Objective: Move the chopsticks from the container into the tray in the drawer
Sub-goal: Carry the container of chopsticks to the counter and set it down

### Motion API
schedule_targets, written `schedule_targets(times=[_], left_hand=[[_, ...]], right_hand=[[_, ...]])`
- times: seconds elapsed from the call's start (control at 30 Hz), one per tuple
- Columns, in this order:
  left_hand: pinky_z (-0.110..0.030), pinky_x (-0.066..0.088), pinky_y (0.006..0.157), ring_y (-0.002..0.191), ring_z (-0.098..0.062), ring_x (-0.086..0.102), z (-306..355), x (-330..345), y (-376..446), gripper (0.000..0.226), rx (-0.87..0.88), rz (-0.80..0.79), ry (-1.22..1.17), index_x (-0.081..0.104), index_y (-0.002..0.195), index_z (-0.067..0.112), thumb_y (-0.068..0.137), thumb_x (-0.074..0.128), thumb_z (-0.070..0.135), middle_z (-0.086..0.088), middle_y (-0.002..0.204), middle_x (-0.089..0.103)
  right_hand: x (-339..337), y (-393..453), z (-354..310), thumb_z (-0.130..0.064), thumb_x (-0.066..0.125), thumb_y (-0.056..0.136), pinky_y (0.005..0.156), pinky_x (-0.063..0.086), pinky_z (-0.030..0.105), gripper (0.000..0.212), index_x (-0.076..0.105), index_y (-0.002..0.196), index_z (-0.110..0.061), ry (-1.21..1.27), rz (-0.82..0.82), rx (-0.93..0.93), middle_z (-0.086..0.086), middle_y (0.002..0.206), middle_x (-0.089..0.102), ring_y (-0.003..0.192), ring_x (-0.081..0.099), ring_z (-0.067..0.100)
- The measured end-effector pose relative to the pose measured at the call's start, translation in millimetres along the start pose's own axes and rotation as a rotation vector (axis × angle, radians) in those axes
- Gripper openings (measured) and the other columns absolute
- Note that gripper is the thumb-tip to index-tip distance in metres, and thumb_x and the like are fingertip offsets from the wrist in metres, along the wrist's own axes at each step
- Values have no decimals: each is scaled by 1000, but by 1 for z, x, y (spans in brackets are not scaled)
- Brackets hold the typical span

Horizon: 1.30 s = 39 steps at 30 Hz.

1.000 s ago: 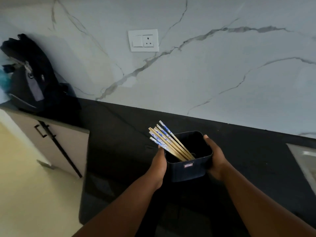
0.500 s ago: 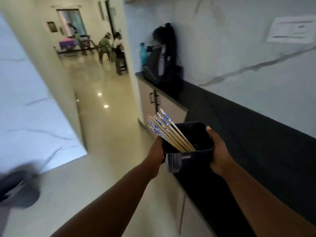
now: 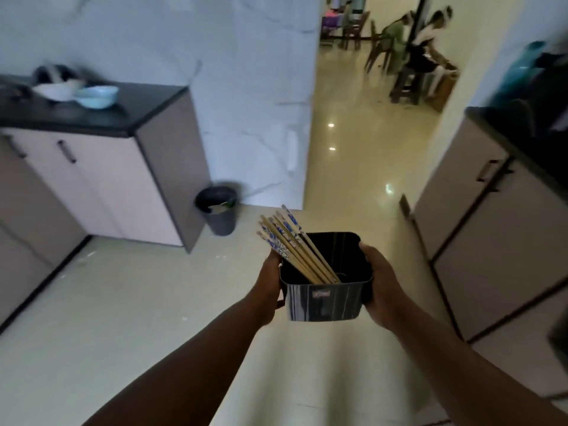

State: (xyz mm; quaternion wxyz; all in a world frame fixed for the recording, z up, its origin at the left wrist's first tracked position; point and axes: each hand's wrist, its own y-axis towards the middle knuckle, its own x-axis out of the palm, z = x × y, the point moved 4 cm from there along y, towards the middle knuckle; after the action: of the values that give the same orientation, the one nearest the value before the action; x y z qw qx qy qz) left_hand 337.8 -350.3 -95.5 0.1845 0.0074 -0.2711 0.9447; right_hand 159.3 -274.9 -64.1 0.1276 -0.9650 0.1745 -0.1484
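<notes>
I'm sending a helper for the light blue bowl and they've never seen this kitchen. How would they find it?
Look to the black countertop over the pale cabinets on the left. Two bowls sit near its back; the light blue bowl is the one nearer the counter's corner, touching or overlapping the white bowl beside it. Its pale blue colour sets it apart.

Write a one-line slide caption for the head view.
Both hands, left hand and right hand, hold a dark container of chopsticks above the kitchen floor.
</notes>
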Motion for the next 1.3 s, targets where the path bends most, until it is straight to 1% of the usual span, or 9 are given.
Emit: schedule_targets(times=[0.17, 0.33, 0.5, 0.7, 0.8, 0.87, 0.97, 1.17, 1.3], left_hand=[[-39, 47, 79, 101, -19, 62, -22, -186, -14, 56, -38, 144, -105, 63, 106, 31, 92, 25, 69, 4, 106, 70], [-34, 46, 69, 95, -16, 65, -53, -368, -57, 58, -67, 384, -202, 67, 99, 33, 88, 26, 73, 8, 97, 73], [-34, 47, 67, 86, -13, 69, -82, -500, -126, 52, -66, 616, -325, 74, 77, 43, 78, 34, 76, 12, 83, 77], [-37, 47, 74, 94, -20, 65, -99, -611, -218, 52, -28, 877, -464, 72, 69, 42, 83, 29, 67, 9, 77, 76], [-36, 47, 72, 87, -19, 67, -95, -663, -255, 53, 6, 1009, -519, 73, 68, 41, 87, 29, 63, 8, 76, 76], [-33, 48, 69, 78, -19, 70, -88, -698, -276, 56, 40, 1090, -550, 75, 69, 32, 89, 31, 61, 5, 74, 76], [-35, 46, 72, 83, -23, 65, -74, -747, -299, 54, 74, 1215, -613, 71, 78, 23, 90, 33, 59, 1, 71, 76], [-35, 47, 74, 89, -27, 64, -31, -843, -330, 56, 166, 1385, -645, 68, 94, 17, 89, 35, 63, -2, 71, 76], [-32, 41, 69, 89, -22, 59, 0, -896, -350, 56, 208, 1449, -648, 64, 95, 21, 91, 30, 65, -5, 87, 73]], right_hand=[[173, 30, 73, -52, 35, 93, 101, 42, 55, 55, 69, 116, -16, -90, -185, 130, 18, 115, 70, 110, 63, 39], [350, 37, 148, -53, 39, 90, 105, 37, 56, 52, 70, 112, -17, -197, -362, 255, 17, 111, 72, 112, 61, 40], [498, 22, 205, -51, 41, 90, 106, 37, 52, 50, 68, 114, -17, -273, -566, 388, 12, 111, 73, 114, 61, 35], [656, -11, 256, -54, 52, 85, 108, 38, 51, 48, 68, 115, -20, -374, -813, 527, 8, 110, 74, 112, 62, 31], [728, -31, 270, -57, 53, 82, 106, 41, 48, 49, 69, 112, -22, -437, -900, 542, 7, 107, 75, 108, 64, 30], [777, -42, 273, -59, 55, 80, 103, 44, 46, 50, 69, 110, -21, -464, -965, 546, 7, 103, 76, 105, 65, 29], [851, -50, 273, -60, 58, 79, 97, 47, 43, 50, 68, 110, -23, -503, -1054, 536, 6, 100, 76, 101, 66, 28], [991, -54, 260, -72, 61, 66, 112, 33, 51, 83, 50, 136, -27, -578, -1258, 489, 10, 139, 54, 129, 47, 30], [1072, -64, 251, -69, 60, 70, 110, 35, 50, 76, 54, 133, -26, -562, -1324, 455, 10, 135, 58, 127, 49, 30]])
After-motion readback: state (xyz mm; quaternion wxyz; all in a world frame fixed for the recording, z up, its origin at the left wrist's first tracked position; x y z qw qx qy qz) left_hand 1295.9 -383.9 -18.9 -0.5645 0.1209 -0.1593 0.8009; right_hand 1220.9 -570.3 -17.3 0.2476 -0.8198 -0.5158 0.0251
